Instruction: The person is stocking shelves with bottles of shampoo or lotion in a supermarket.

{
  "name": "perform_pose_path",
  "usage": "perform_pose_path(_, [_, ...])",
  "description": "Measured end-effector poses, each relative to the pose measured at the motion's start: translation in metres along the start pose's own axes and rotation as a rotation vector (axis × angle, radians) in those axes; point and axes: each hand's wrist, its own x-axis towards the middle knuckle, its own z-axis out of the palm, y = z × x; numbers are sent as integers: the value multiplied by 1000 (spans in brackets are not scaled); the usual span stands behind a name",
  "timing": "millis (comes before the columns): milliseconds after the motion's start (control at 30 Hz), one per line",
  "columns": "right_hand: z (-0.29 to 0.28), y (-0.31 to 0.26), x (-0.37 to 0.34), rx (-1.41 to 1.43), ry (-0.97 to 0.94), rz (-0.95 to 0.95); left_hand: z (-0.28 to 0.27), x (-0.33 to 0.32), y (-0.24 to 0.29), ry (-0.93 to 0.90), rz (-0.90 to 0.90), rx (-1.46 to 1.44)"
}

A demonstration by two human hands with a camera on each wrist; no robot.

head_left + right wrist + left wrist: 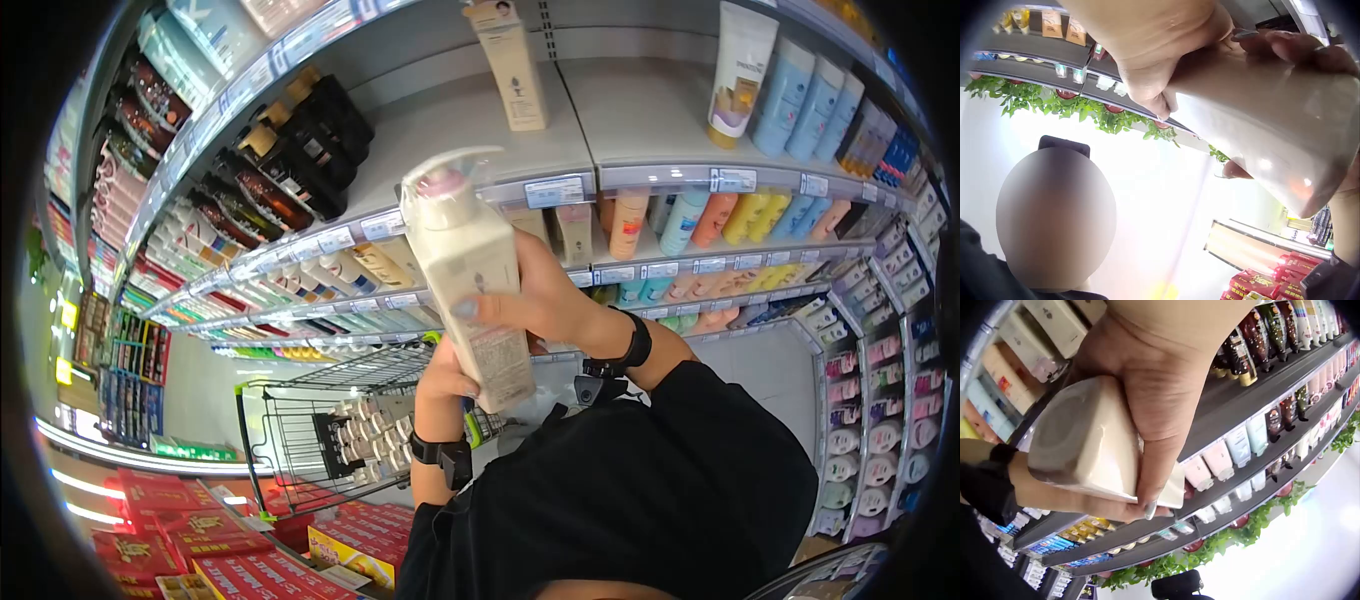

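A cream pump bottle (pixel 468 290) with a pinkish neck under a clear cover is held tilted in front of the shelves. The left hand (pixel 446 378) grips its lower end, thumb on the side; in the left wrist view that hand (pixel 1154 387) wraps the bottle (pixel 1094 440) near its base. The right hand (pixel 535 300) holds the bottle's upper side, thumb across the printed label. In the right wrist view the right hand (pixel 1166 50) curls round the pale bottle (pixel 1266 119). A similar cream box (pixel 512 75) stands on the shelf behind.
Dark pump bottles (pixel 290 150) stand at the shelf's left, a white tube (pixel 740 75) and blue bottles (pixel 785 98) at its right. A wire shopping cart (pixel 290 440) holding goods stands below left. Red boxes (pixel 150 530) fill the lower left corner.
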Motion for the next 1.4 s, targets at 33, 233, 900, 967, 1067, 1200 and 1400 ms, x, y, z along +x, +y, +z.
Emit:
perform_pose_path(33, [-3,-5,-1,10,15,14,9,8,-1,-92,-11,-3])
perform_pose_path(233, [-10,-14,-9,-113,168,-144,33,14,-17,-36,-9,-263])
perform_pose_path(900, [-13,-14,-10,-29,192,-161,49,11,-19,-36,-15,-332])
perform_pose_path(967, [-14,-13,-10,-35,197,-157,49,12,-19,-28,-15,-315])
perform_pose_path(1067, [-16,-11,-7,42,191,-125,42,19,-12,36,30,-191])
perform_pose_path(1200, [-37,-6,2,-359,228,-92,41,44,17,389,261,606])
perform_pose_path(1400, [-18,16,23,-306,422,-229,49,74,44,847,355,1744])
